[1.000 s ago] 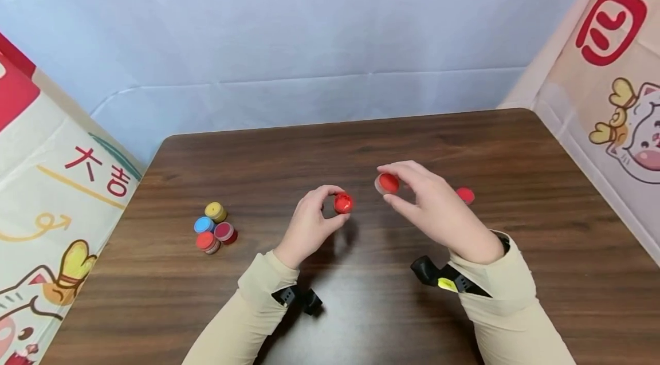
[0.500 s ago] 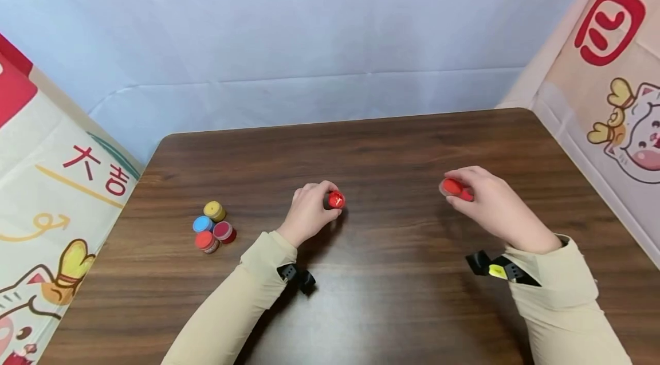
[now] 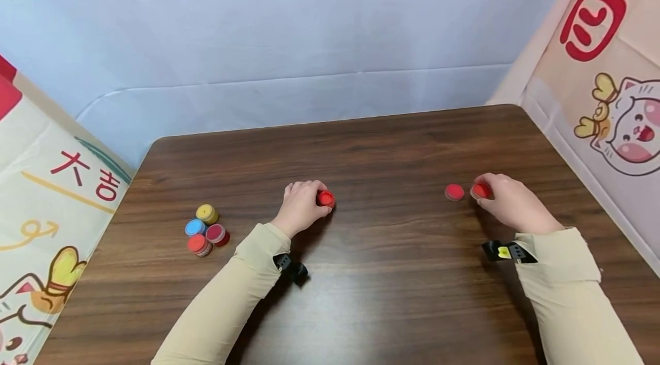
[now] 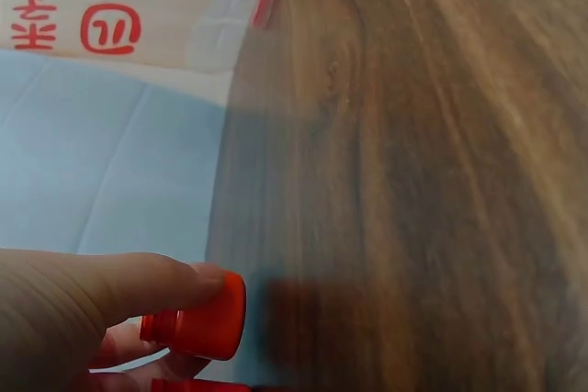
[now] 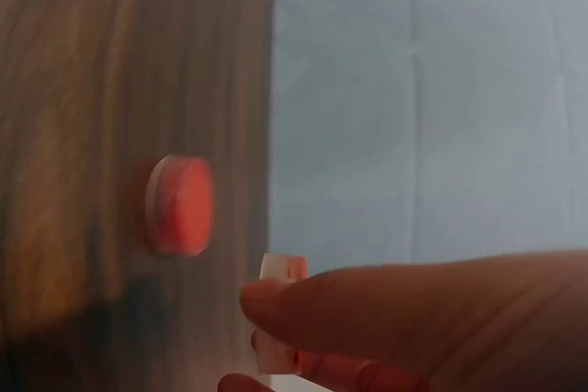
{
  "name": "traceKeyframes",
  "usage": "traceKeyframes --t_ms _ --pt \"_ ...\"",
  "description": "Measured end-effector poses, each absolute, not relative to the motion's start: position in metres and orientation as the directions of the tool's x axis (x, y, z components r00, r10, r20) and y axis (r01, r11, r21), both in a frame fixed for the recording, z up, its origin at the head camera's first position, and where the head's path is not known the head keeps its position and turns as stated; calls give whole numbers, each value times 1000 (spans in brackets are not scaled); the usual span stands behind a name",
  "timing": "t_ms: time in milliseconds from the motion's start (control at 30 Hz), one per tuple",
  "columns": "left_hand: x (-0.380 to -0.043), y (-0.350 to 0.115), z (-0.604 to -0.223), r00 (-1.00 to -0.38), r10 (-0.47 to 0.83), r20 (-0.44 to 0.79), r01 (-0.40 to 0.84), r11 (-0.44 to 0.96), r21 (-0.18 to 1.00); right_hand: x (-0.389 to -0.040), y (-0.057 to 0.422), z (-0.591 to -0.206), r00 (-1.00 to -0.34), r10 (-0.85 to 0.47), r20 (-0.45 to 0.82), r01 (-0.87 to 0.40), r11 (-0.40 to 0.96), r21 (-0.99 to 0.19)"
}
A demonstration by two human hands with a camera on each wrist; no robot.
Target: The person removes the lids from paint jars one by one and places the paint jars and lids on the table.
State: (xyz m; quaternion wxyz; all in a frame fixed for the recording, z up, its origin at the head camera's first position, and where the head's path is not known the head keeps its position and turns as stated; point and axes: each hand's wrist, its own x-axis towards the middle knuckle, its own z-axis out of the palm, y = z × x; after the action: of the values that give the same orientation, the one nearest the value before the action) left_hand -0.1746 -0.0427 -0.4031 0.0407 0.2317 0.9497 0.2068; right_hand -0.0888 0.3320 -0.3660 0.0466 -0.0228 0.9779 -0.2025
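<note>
My left hand [image 3: 301, 204] grips a small red paint jar [image 3: 325, 199] near the middle of the table, its uncapped mouth facing up and showing red inside. The left wrist view has the jar's red body [image 4: 216, 320] between thumb and fingers, very close to the tabletop; I cannot tell whether it touches. On the right, my right hand [image 3: 518, 201] pinches a round lid [image 3: 480, 191] with a clear rim and red centre. Just left of it a second red lid [image 3: 454, 192] lies on the table, also seen as a red disc [image 5: 188, 206] in the right wrist view.
At the table's left, capped jars stand clustered: yellow [image 3: 207, 214], blue [image 3: 195, 227], light red [image 3: 199, 244] and dark red [image 3: 217, 234]. A pale cloth [image 3: 258, 38] hangs behind the brown table [image 3: 371, 285]. Printed cloths hang at both sides.
My right hand has carried its lid from the middle to the right, past the lid on the table. My left hand, still gripping the jar, has come slightly left and lower.
</note>
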Motion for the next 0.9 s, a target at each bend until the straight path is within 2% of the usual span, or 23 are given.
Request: traceKeyframes --t_ms 233,467,600,767,900 --pt "-178 -44 -406 -891 453 -11 403 804 438 -99 338 -381 -991 -37 -128 10 935 -353" --pt "-177 -44 -407 -893 449 -37 384 801 459 -103 337 -387 -993 -18 -116 20 948 -318" --pt "-171 -51 -398 -878 479 -16 416 778 471 -103 336 -390 -993 -1 -114 31 961 -277" --pt "-157 -78 -380 -853 519 57 477 728 493 -104 334 -393 -995 17 -101 41 970 -240" --pt "-145 -118 -364 -862 497 97 475 727 496 -106 332 -393 -993 28 -114 54 971 -232"
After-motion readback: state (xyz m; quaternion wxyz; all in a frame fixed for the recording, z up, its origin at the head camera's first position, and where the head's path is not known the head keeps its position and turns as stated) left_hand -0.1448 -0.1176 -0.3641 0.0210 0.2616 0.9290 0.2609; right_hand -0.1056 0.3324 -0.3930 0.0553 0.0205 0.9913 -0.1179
